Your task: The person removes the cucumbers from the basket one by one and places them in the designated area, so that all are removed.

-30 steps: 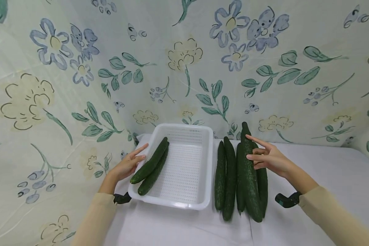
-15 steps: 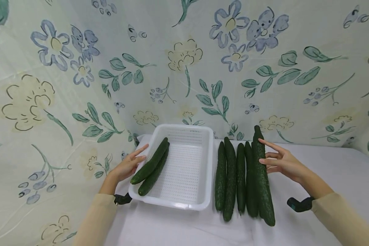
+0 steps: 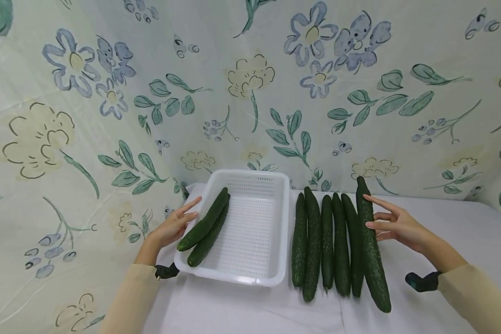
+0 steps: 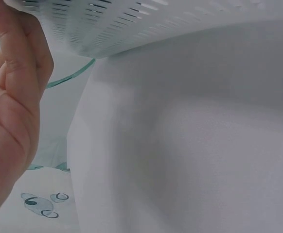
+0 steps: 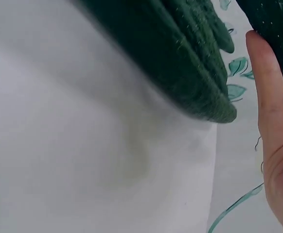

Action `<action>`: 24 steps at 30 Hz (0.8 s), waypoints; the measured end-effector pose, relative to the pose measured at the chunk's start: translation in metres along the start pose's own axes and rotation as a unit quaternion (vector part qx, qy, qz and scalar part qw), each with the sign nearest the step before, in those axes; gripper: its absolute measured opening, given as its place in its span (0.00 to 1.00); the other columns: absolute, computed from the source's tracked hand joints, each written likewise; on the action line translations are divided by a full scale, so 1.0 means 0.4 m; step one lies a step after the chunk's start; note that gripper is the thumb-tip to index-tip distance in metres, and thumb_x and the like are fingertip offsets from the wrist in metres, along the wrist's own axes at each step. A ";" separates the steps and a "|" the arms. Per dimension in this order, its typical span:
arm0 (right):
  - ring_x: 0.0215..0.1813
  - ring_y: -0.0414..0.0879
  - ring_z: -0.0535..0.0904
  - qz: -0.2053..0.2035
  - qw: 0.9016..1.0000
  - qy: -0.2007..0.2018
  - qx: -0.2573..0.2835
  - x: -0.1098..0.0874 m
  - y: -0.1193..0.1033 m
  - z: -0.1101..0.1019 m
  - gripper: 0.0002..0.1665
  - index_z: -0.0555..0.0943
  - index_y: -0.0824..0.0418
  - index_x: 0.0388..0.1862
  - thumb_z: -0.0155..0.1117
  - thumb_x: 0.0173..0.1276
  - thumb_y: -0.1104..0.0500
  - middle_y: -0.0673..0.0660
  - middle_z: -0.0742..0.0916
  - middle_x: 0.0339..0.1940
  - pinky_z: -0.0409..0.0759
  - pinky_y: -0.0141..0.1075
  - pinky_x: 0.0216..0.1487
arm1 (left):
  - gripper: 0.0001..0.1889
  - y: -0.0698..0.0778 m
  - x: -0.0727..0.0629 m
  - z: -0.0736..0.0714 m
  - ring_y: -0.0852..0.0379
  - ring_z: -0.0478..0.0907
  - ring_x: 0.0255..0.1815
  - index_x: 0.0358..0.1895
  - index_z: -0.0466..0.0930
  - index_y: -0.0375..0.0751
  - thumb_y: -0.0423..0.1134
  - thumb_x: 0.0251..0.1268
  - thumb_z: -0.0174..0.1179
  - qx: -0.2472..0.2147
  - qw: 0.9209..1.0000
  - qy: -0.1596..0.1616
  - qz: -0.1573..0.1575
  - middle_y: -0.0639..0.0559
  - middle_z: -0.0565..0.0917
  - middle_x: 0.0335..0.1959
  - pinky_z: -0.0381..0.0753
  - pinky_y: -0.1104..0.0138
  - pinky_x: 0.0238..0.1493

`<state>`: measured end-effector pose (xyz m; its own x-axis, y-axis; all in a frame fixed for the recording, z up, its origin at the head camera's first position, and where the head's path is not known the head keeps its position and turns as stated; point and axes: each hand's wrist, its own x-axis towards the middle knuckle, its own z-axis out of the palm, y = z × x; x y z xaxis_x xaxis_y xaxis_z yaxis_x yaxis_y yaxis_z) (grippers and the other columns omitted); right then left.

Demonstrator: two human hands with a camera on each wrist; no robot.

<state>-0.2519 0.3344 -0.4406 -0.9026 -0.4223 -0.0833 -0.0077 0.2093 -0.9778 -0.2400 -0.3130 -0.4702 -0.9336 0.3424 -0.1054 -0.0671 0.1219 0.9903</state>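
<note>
My right hand (image 3: 402, 226) pinches a long dark green cucumber (image 3: 375, 269) between thumb and fingers, index finger stretched along it. This cucumber is tilted, at the right end of a row of several cucumbers (image 3: 312, 246). In the right wrist view, part of the held cucumber (image 5: 273, 24) shows beside the index finger, apart from the row (image 5: 180, 73). At the left rim of a white plastic basket (image 3: 287, 232), my left hand (image 3: 173, 227) holds on, partly under the rim in the left wrist view. Two cucumbers (image 3: 208, 227) lie inside, along the basket's left side.
A white cloth (image 3: 434, 218) covers the table under the basket and the row. Behind it hangs a flower-patterned curtain (image 3: 217, 69), close to the table's back edge. The basket's perforated wall (image 4: 132, 14) rises above the cloth in the left wrist view.
My right hand has moved right with the cucumber, from over the row to its right end. The cucumbers beneath are now uncovered. My left hand and the basket stay put.
</note>
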 end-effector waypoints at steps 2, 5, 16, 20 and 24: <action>0.34 0.43 0.77 0.006 1.000 0.002 -0.004 -0.003 0.011 -0.008 0.47 0.51 0.44 0.83 0.61 0.73 0.67 0.61 0.70 0.40 0.84 0.50 0.39 | 0.32 0.000 -0.001 0.001 0.65 0.63 0.12 0.81 0.52 0.57 0.41 0.80 0.51 -0.001 1.000 0.001 0.000 0.56 0.69 0.18 0.65 0.74 0.17; 0.35 0.44 0.78 0.011 1.000 0.002 -0.009 -0.007 0.026 -0.020 0.48 0.50 0.45 0.83 0.61 0.73 0.67 0.62 0.71 0.40 0.84 0.50 0.40 | 0.32 -0.002 0.000 0.000 0.65 0.63 0.12 0.81 0.52 0.56 0.41 0.80 0.51 0.001 1.000 0.000 0.002 0.56 0.69 0.17 0.65 0.74 0.17; 0.35 0.46 0.80 0.031 0.999 0.002 -0.023 -0.010 0.077 -0.047 0.48 0.49 0.43 0.83 0.61 0.73 0.65 0.62 0.75 0.41 0.84 0.50 0.39 | 0.31 -0.004 0.003 0.000 0.63 0.63 0.13 0.81 0.51 0.56 0.40 0.80 0.50 0.000 1.000 -0.006 0.011 0.55 0.69 0.18 0.66 0.73 0.18; 0.34 0.46 0.80 0.034 0.999 0.000 -0.016 -0.008 0.089 -0.051 0.48 0.49 0.43 0.83 0.60 0.74 0.65 0.61 0.75 0.40 0.84 0.50 0.39 | 0.31 -0.005 0.004 -0.001 0.63 0.63 0.13 0.81 0.52 0.57 0.40 0.81 0.50 0.003 1.000 -0.006 0.010 0.55 0.69 0.17 0.66 0.73 0.18; 0.34 0.45 0.80 0.041 0.999 0.000 -0.017 -0.004 0.099 -0.053 0.48 0.48 0.43 0.83 0.61 0.74 0.65 0.59 0.76 0.40 0.84 0.50 0.39 | 0.31 -0.003 0.002 -0.002 0.64 0.63 0.12 0.81 0.52 0.57 0.40 0.80 0.50 0.006 1.000 -0.002 0.009 0.57 0.68 0.16 0.66 0.74 0.17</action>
<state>-0.2598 0.3620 -0.4753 -0.9004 -0.4030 -0.1638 0.0527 0.2727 -0.9606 -0.2409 -0.3136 -0.4715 -0.9329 0.3489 -0.0891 -0.0469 0.1274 0.9907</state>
